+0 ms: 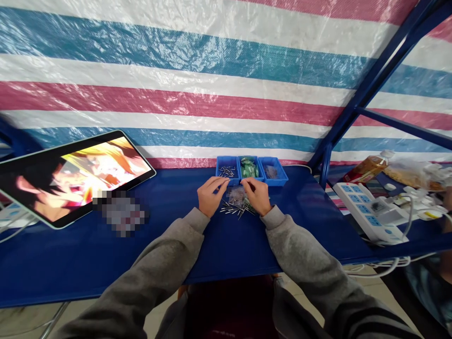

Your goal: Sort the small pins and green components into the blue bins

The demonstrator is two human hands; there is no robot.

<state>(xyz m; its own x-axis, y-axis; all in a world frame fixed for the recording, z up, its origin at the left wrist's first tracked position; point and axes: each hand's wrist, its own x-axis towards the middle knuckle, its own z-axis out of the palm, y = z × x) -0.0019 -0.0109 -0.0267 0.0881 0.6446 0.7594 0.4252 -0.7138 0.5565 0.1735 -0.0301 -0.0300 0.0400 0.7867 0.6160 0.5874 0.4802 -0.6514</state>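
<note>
Metal pins point(231, 210) lie in a loose heap on the table point(226, 256), between and just below the two hands. Their long axes fan out at many angles: several at the left run nearly crosswise, while others at the near edge slant toward the person. The left hand point(211, 195) and right hand point(260, 195) face each other above the heap, well short of touching, each with thumb and forefinger drawn close together; whether either pinches something cannot be told.

Blue and smooth, the table runs back to a striped sheet point(212, 106) in red, white and blue, with a blue frame point(348, 115) slanting up at the right. A lit tablet point(79, 181) leans at the left; a power strip point(363, 209) and bottle point(369, 168) sit right.

Thin, straight and silvery, the pins lie against clear bits point(237, 194). Three blue bins point(277, 182) hold more pins, green pieces point(249, 168) and clear bits.
</note>
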